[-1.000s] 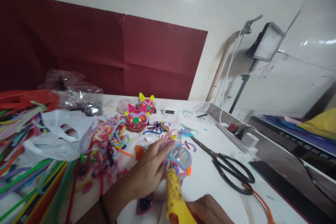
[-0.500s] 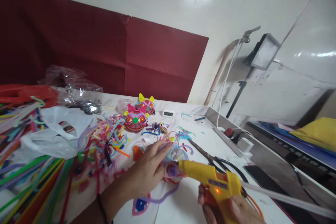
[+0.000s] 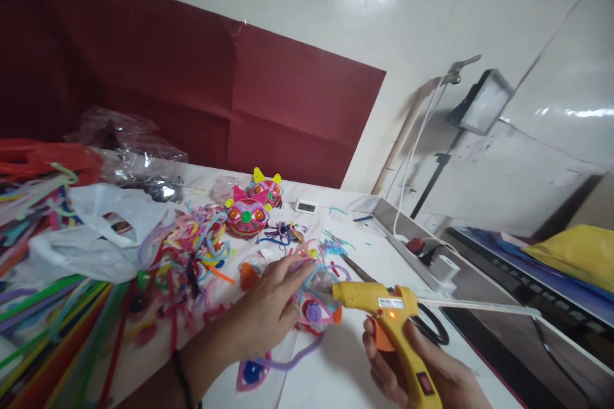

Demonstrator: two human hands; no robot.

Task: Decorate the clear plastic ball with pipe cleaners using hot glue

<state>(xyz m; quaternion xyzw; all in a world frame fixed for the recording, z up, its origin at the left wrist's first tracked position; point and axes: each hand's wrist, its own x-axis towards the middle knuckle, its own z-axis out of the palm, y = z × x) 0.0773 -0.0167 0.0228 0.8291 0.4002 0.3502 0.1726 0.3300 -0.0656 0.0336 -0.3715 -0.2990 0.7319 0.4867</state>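
Note:
My left hand [image 3: 263,307] is closed around the far left side of a rounded craft piece [image 3: 314,312] with a purple-centred eye, an orange bit and pipe-cleaner trim. Its fingertips rest on the top of the piece. In my right hand [image 3: 446,367] is a yellow glue gun [image 3: 396,314] with an orange trigger and a lit orange light. The nozzle points left at the upper right of the craft piece; whether it touches cannot be made out. A loose purple pipe cleaner [image 3: 300,358] curves below, beside a pink-edged eye piece [image 3: 252,374] with a blue centre.
Two finished-looking animal heads [image 3: 245,216] stand behind, near a small digital clock [image 3: 306,206]. Pipe cleaners [image 3: 62,332] and a white plastic bag [image 3: 100,223] crowd the left. Scissors [image 3: 357,268] lie behind the glue gun. A power strip [image 3: 422,262] and dark phone-like slab [image 3: 484,345] are at right.
The glue gun has swung, its handle now more visible and its nozzle raised slightly off the eye toward the upper part of the craft piece. My left hand keeps its hold.

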